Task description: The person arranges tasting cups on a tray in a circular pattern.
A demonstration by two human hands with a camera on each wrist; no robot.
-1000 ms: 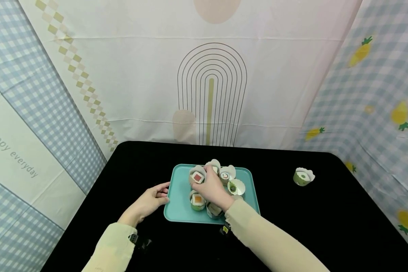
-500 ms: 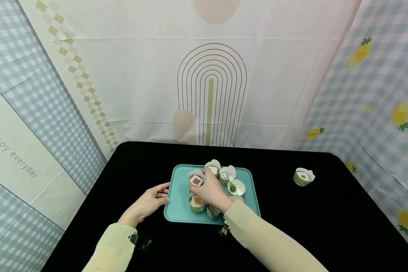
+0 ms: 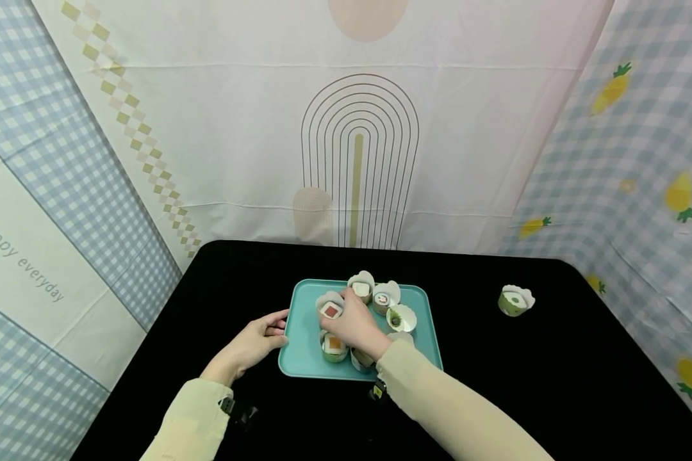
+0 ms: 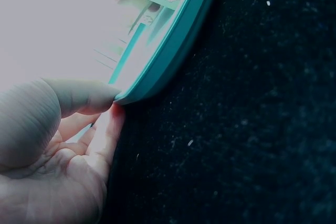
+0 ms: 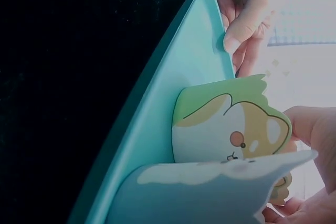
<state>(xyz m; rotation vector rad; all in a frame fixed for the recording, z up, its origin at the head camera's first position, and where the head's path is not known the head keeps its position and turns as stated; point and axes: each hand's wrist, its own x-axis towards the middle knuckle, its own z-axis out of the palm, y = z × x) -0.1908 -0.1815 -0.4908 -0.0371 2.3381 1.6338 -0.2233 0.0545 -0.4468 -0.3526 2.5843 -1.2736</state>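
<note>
My left hand point(image 3: 254, 339) pinches the left rim of a turquoise tray point(image 3: 302, 358), thumb on top and fingertips under the edge in the left wrist view. Over the tray's left half, my right hand point(image 3: 356, 325) grips a scalloped paper cake cup with a red-square top point(image 3: 330, 310). Just in front of it stands the orange-topped cake cup point(image 3: 334, 347). Behind and right of the hand are a white-topped cup point(image 3: 361, 285), one with a small printed top point(image 3: 383, 298) and one with green inside point(image 3: 400, 318). The right wrist view shows a cup with an animal print point(image 5: 210, 129) close up.
Apart on the right of the black table point(image 3: 553, 384) stands a green paper cup point(image 3: 514, 301). More cups on the tray are partly covered by the right forearm. Printed cloth curtains point(image 3: 467, 160) hang behind and at both sides.
My right hand has shifted slightly left and towards me with the red-topped cake cup, uncovering more of the white-topped cup behind. The left hand and tray have stayed put.
</note>
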